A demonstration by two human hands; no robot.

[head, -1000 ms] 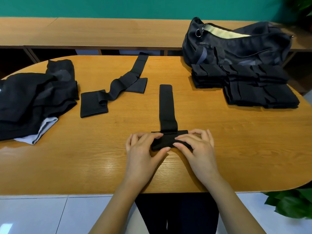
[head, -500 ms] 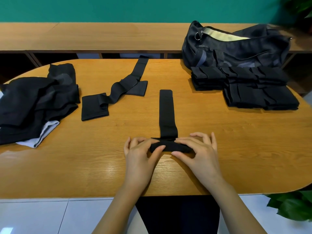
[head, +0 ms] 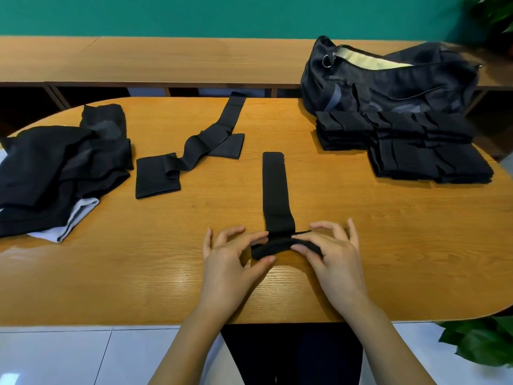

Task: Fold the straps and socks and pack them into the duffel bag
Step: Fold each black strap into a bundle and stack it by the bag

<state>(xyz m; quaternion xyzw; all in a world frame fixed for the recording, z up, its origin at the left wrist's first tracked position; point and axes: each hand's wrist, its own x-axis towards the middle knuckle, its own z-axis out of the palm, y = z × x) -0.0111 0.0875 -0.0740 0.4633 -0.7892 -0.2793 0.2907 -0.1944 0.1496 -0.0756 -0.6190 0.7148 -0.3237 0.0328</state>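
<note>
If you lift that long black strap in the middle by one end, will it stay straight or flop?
Probably flop: the strap curls into a soft roll where the left hand and right hand pinch it. It lies thin and flat, so likely light. The other strap nearby ripples, suggesting the same limp fabric.

Black strap [head: 275, 190] flat, near end rolled; duffel bag [head: 388, 87] unzipped, far right.
</note>
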